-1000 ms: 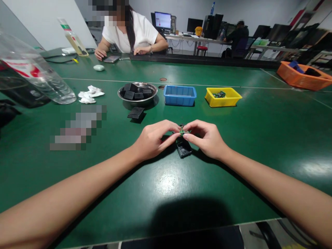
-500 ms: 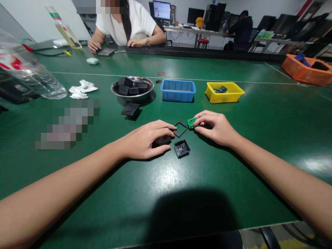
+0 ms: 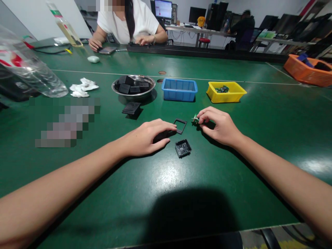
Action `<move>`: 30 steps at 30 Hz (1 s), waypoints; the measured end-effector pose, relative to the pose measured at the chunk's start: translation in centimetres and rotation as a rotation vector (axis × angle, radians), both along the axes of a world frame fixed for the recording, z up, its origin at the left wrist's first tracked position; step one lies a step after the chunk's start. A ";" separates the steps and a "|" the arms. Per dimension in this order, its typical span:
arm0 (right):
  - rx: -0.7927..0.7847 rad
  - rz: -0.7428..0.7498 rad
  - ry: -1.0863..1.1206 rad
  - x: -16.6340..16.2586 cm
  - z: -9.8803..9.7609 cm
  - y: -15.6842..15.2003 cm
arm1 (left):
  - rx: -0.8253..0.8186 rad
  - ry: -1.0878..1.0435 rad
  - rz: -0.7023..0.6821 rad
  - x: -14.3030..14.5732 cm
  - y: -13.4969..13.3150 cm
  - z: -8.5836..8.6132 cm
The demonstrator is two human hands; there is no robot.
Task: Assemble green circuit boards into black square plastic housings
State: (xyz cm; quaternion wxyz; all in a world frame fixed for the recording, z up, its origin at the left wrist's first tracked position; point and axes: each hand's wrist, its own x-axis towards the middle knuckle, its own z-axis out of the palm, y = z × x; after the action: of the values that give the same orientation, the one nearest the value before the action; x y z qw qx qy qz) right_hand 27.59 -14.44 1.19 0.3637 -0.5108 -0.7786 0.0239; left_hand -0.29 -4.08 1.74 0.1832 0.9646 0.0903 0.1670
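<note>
My right hand (image 3: 219, 125) pinches a small green circuit board (image 3: 195, 119) between thumb and fingertips, just above the green table (image 3: 259, 138). My left hand (image 3: 145, 136) lies curled over a dark part that it mostly hides, its fingertips touching a thin black square frame (image 3: 180, 126). A black square housing (image 3: 183, 148) sits open side up between the two hands, touched by neither.
A steel bowl (image 3: 133, 90) of black housings, a blue bin (image 3: 179, 90) and a yellow bin (image 3: 226, 92) with green boards stand in a row beyond. A black lid (image 3: 131, 108), crumpled tissues (image 3: 82, 87), a plastic bottle (image 3: 31, 74), an orange basket (image 3: 306, 71). A person in white sits opposite.
The hands, joined over the housing a second ago, have parted. My right hand carried the green board off to the right; my left hand dropped onto the table beside the black frame.
</note>
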 end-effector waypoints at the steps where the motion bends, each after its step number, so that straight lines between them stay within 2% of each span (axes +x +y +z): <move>1: 0.001 0.005 -0.018 0.0 0.0 0.0 | -0.016 -0.009 0.004 0.0 -0.1 0.0; 8: -0.051 0.051 -0.053 0.1 -0.1 0.0 | -0.040 -0.092 -0.040 0.0 0.1 0.2; 15: -0.040 0.041 -0.031 0.0 -0.1 -0.2 | -0.007 0.032 -0.001 -0.6 1.6 0.6; 21: -0.050 0.007 -0.038 -0.1 -0.1 -0.3 | 0.037 0.117 -0.019 -0.8 1.8 0.6; 30: -0.004 -0.235 -0.095 0.5 -0.4 0.2 | 0.079 0.172 0.074 -0.6 1.8 0.2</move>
State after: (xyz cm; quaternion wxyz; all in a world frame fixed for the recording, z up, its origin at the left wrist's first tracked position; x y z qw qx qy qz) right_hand 28.08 -14.25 0.78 0.3255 -0.6000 -0.7296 -0.0415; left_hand -0.86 -2.28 1.97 0.1304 0.9778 0.1344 0.0939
